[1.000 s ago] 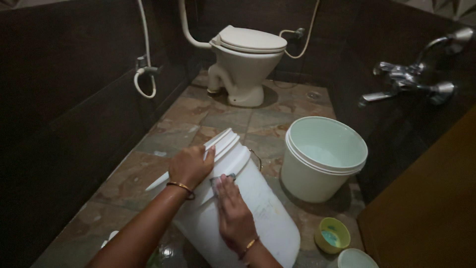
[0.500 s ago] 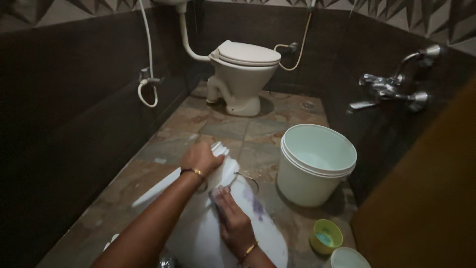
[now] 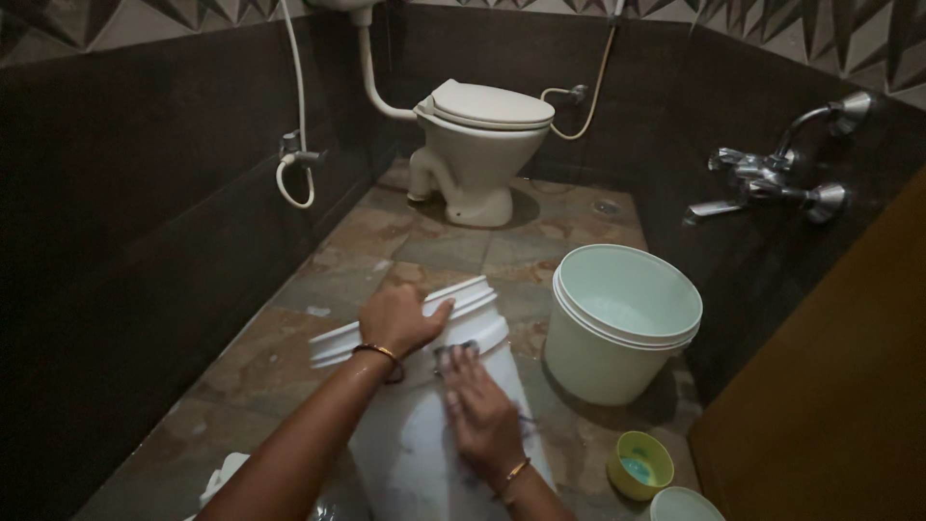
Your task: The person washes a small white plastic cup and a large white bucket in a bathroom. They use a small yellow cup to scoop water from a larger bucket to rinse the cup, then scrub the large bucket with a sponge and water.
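Head view: large white plastic bucket (image 3: 434, 434) tilted on its side on the brown stone-tile floor (image 3: 289, 338), mouth pointing toward the white toilet (image 3: 482, 145). Left hand (image 3: 397, 318) curled over its ribbed rim, gripping. Right hand (image 3: 482, 410) laid flat, fingers extended, pressing a small grey scrub pad (image 3: 453, 349) against the bucket wall. Pale green bucket (image 3: 617, 328) stands upright just beside; small yellow-green bowl (image 3: 640, 465) near the wooden door.

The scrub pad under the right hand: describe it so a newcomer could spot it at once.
Start at the toilet on the far wall and come down the tiled floor to the white tub lying tipped on its side. The left hand grips its rim; the right hand presses a small grey scrub pad against its side, the only dark patch on the white plastic.
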